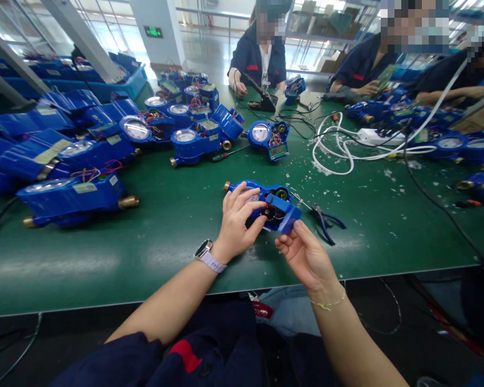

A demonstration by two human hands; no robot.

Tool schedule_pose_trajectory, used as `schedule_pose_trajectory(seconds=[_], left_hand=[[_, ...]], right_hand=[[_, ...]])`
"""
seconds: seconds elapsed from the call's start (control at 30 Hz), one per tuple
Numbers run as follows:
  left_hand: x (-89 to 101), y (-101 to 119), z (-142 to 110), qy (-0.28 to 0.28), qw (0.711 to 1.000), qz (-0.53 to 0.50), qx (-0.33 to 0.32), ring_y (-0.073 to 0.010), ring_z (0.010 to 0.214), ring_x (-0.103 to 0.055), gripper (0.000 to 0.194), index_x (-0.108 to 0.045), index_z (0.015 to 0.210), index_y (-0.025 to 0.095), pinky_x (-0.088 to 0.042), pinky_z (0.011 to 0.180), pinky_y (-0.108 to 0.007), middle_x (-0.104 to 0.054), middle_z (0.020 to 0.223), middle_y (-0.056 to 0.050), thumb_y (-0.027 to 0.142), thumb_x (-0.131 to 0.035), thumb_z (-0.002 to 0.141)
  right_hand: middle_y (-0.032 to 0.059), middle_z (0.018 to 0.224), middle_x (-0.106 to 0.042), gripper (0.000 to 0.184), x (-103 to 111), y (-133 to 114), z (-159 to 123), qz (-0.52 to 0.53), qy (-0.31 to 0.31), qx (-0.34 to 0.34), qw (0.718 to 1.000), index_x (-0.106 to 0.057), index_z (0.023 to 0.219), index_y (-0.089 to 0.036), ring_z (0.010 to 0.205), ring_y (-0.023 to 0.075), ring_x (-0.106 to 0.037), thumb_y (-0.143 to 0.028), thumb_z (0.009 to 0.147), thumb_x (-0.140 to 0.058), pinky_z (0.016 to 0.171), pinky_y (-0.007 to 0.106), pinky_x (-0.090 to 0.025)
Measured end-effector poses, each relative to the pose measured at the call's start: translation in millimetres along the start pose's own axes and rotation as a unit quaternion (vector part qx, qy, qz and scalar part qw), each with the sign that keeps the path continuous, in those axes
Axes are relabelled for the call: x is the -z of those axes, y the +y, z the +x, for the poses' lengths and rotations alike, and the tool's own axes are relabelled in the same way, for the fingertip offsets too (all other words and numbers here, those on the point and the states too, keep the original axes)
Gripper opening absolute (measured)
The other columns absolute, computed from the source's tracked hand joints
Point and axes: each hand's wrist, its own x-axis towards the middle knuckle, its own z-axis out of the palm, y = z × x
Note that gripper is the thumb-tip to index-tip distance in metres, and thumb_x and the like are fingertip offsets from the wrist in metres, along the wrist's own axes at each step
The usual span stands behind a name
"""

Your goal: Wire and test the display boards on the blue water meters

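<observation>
A blue water meter [262, 200] with brass ends lies on the green table [177, 215] in front of me, its electronics compartment showing wires. My left hand [236, 220], with a watch on the wrist, rests on the meter's left half, fingers curled over its dial. My right hand [304, 252] pinches the meter's blue hinged lid [284, 210] at the lower right corner. Blue-handled pliers [325, 219] lie just right of the meter, untouched.
Several blue water meters [75, 196] crowd the left and far table. A meter with a round dial [268, 137] sits mid-table. White cable [339, 148] and black wires loop at the right, with white scraps scattered. Three people in dark blue sit across the table.
</observation>
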Motion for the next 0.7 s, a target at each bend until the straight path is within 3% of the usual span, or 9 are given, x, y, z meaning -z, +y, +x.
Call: schedule_pose_trajectory(seconds=[0.1,0.17,0.23,0.3,0.37,0.43,0.57,0.7], left_hand=[[6.8,-3,2,0.030,0.997,-0.069,0.006,-0.0239,0.122,-0.054,0.025,-0.062,0.111,0.017,-0.040,0.106,-0.045,-0.063,0.124,-0.011,0.034,-0.051,0.095],[12.4,-4,3,0.025,0.991,-0.129,0.038,-0.0185,0.097,-0.062,0.033,-0.060,0.114,0.016,-0.050,0.088,-0.035,-0.066,0.111,-0.010,0.040,-0.049,0.095],[18.3,-5,4,-0.015,0.980,-0.174,0.093,-0.0145,0.075,-0.061,0.041,-0.059,0.115,0.014,-0.050,0.070,-0.028,-0.067,0.096,-0.007,0.048,-0.049,0.094],[23.9,-6,4,-0.091,0.967,-0.185,0.151,-0.0130,0.064,-0.058,0.047,-0.059,0.115,0.014,-0.047,0.061,-0.025,-0.067,0.085,-0.005,0.054,-0.047,0.093],[28.8,-8,3,-0.176,0.950,-0.175,0.190,-0.0133,0.061,-0.059,0.050,-0.061,0.112,0.015,-0.047,0.061,-0.026,-0.068,0.081,-0.004,0.058,-0.046,0.092],[33.2,-9,2,-0.244,0.929,-0.174,0.217,-0.0145,0.064,-0.062,0.049,-0.061,0.109,0.016,-0.048,0.065,-0.027,-0.069,0.082,-0.004,0.060,-0.047,0.091],[41.0,-15,-5,-0.328,0.864,-0.268,0.271,-0.0177,0.073,-0.068,0.061,-0.055,0.117,0.016,-0.049,0.064,-0.027,-0.069,0.093,-0.008,0.068,-0.045,0.088],[44.5,-17,-8,-0.374,0.807,-0.344,0.301,-0.0207,0.081,-0.068,0.081,-0.049,0.125,0.014,-0.051,0.066,-0.028,-0.068,0.098,-0.010,0.079,-0.050,0.078]], right_hand=[[-0.0064,0.072,-0.067,0.037,2,0,0,-0.096,-0.001,0.074,0.993,-0.059,0.086,-0.022,0.057,0.0089,-0.062,-0.037,0.066,-0.086,0.059,0.021,-0.055],[-0.0046,0.075,-0.066,0.030,4,0,-1,-0.216,-0.007,0.153,0.964,-0.063,0.091,-0.022,0.056,0.0090,-0.059,-0.036,0.072,-0.080,0.056,0.021,-0.051],[-0.0013,0.081,-0.066,0.020,5,-2,-3,-0.374,-0.041,0.241,0.895,-0.067,0.097,-0.021,0.063,0.0114,-0.059,-0.030,0.080,-0.072,0.059,0.024,-0.050],[0.0020,0.090,-0.067,0.016,4,-5,-6,-0.506,-0.100,0.316,0.796,-0.068,0.102,-0.022,0.076,0.0150,-0.061,-0.022,0.086,-0.064,0.068,0.029,-0.051],[0.0046,0.097,-0.067,0.018,2,-10,-10,-0.586,-0.150,0.365,0.708,-0.067,0.107,-0.021,0.087,0.0178,-0.061,-0.018,0.091,-0.058,0.076,0.032,-0.051],[0.0061,0.099,-0.066,0.020,0,-13,-13,-0.637,-0.170,0.391,0.642,-0.065,0.110,-0.020,0.090,0.0197,-0.060,-0.016,0.094,-0.055,0.080,0.035,-0.050],[0.0079,0.096,-0.066,0.022,-8,-16,-19,-0.700,-0.173,0.414,0.555,-0.065,0.112,-0.016,0.084,0.0209,-0.055,-0.013,0.096,-0.050,0.077,0.037,-0.047],[0.0083,0.091,-0.062,0.025,-20,-10,-25,-0.723,-0.190,0.419,0.515,-0.065,0.111,-0.013,0.081,0.0211,-0.051,-0.008,0.092,-0.049,0.073,0.035,-0.045]])
